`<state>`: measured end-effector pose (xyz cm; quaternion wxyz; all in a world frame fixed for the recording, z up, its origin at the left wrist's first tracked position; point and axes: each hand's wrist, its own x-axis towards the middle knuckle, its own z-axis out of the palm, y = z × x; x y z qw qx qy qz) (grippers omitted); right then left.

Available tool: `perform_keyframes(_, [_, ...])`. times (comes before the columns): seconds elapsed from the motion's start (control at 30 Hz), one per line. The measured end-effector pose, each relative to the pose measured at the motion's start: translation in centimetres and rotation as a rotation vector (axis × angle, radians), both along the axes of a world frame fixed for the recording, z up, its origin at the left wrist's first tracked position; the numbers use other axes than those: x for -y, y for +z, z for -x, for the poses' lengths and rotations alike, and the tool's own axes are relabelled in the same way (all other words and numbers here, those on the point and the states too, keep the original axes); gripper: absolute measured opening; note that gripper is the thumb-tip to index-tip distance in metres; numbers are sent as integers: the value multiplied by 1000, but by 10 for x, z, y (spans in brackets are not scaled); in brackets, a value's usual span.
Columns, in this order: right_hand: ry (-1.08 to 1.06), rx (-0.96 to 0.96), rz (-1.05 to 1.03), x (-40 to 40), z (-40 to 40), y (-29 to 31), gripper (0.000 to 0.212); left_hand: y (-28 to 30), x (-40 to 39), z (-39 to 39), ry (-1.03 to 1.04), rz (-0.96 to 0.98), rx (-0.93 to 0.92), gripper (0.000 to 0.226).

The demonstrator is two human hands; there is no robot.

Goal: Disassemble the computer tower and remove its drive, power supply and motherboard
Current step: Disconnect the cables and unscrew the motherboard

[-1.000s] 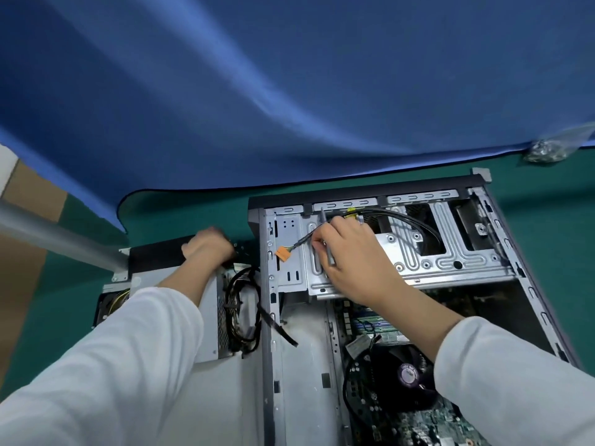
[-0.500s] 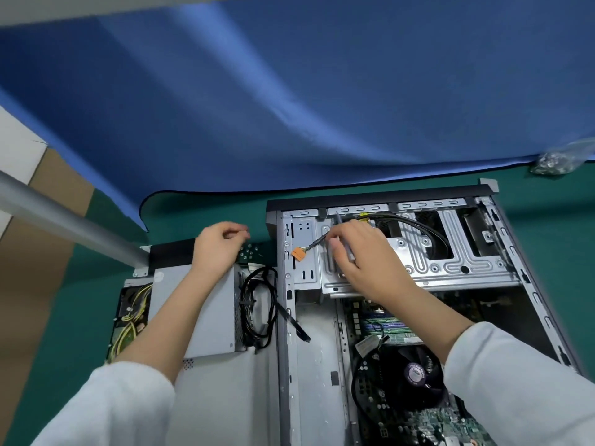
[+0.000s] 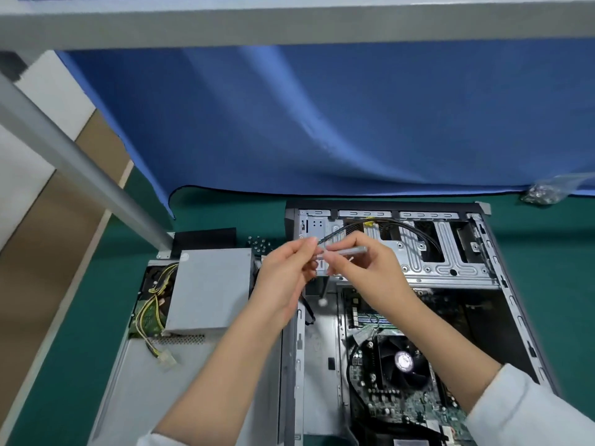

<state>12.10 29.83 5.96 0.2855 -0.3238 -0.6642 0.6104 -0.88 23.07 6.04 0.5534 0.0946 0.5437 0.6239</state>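
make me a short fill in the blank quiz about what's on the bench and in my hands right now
1. The right hand holds a slim ____ tool.
2. The power supply lies to the ____ of the tower case.
3. The table mat under the case is ____.

Missing words: grey; left; green

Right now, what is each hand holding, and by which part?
The right hand pinches a thin grey tool near its left end. The left hand pinches the end of the black cable by its fingertips.

left hand [image 3: 283, 275] blurring, hiding cable [image 3: 380, 224] end; motherboard [image 3: 402, 400] running off bottom edge; bag [image 3: 544, 189] contents too small to tell.
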Motion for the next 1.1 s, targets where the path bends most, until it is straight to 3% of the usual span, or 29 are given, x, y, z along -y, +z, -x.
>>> perform_keyframes(0.1, [7, 186, -7, -7, -16, -4, 12, -9, 12, -3, 31, 37, -218, 10])
perform_keyframes(0.2, [-13, 499, -210, -22, -36, -11, 17, -21, 29, -12, 70, 119, -703, 6])
perform_keyframes(0.3, [-90, 609, -225, -36, -54, -25, 8, -42, 49, -26, 17, 218, -1058, 23])
perform_keyframes(0.37, [-77, 622, -203, -38, -60, -34, 7, -54, 59, -35, -7, 258, -1071, 34])
perform_keyframes(0.5, [-22, 721, -421, -33, -60, -47, 5, -63, 63, -43, -36, 307, -999, 44])
perform_keyframes(0.67, [-11, 683, -440, -32, -62, -48, 4, -63, 61, -43, -31, 306, -1058, 47])
perform_keyframes(0.8, [31, 675, -527, -30, -73, -46, 11, -63, 63, -46, -35, 321, -1000, 60])
perform_keyframes(0.93, [24, 617, -677, -25, -102, -42, 18, -62, 70, -55, -84, 454, -1001, 61])
perform_keyframes(1.03, [54, 615, -578, -12, -135, -51, 27, -59, 77, -67, -129, 532, -1140, 50])
perform_keyframes(1.1, [199, 714, -387, 0, -153, -64, 57, -57, 78, -72, -119, 575, -1199, 49])
